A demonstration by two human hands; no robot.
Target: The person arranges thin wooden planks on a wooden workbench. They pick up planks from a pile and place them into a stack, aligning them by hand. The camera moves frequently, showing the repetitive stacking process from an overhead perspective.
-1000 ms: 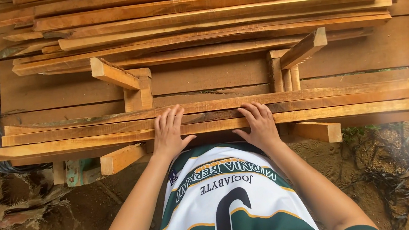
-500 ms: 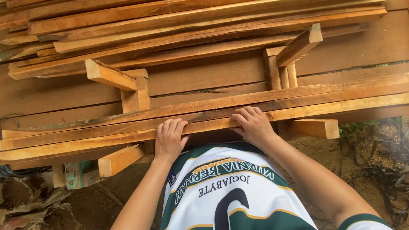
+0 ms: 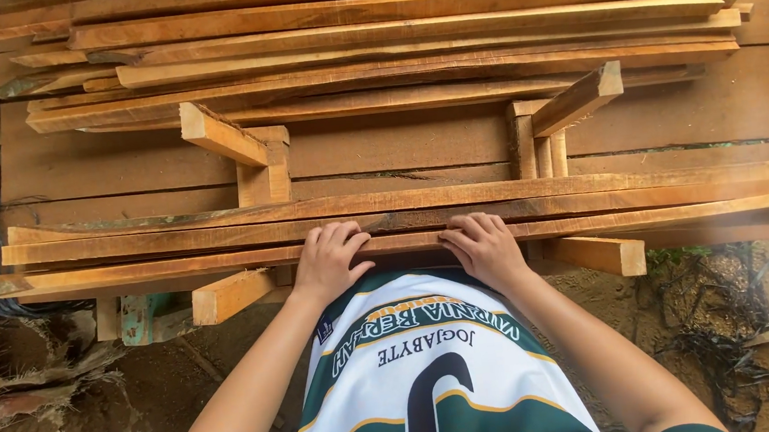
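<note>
A long thin wooden plank [image 3: 648, 217] lies nearest me on top of a low stack of similar planks [image 3: 589, 189], right at my waist. My left hand [image 3: 330, 261] has its fingers curled over the plank's near edge, left of centre. My right hand [image 3: 481, 246] grips the same edge about a hand's width to the right. Both forearms reach forward past my green and white shirt [image 3: 433, 380].
The near planks rest on two wooden trestle frames [image 3: 252, 158] [image 3: 550, 125]. Behind them a taller pile of long boards [image 3: 386, 37] fills the top of the view. Bare earth [image 3: 93, 413] and debris lie below left, roots and scraps below right.
My fingers have curled from flat on the planks to hooked over the nearest plank's edge. The view has shifted slightly, and the near plank sits a little closer to me.
</note>
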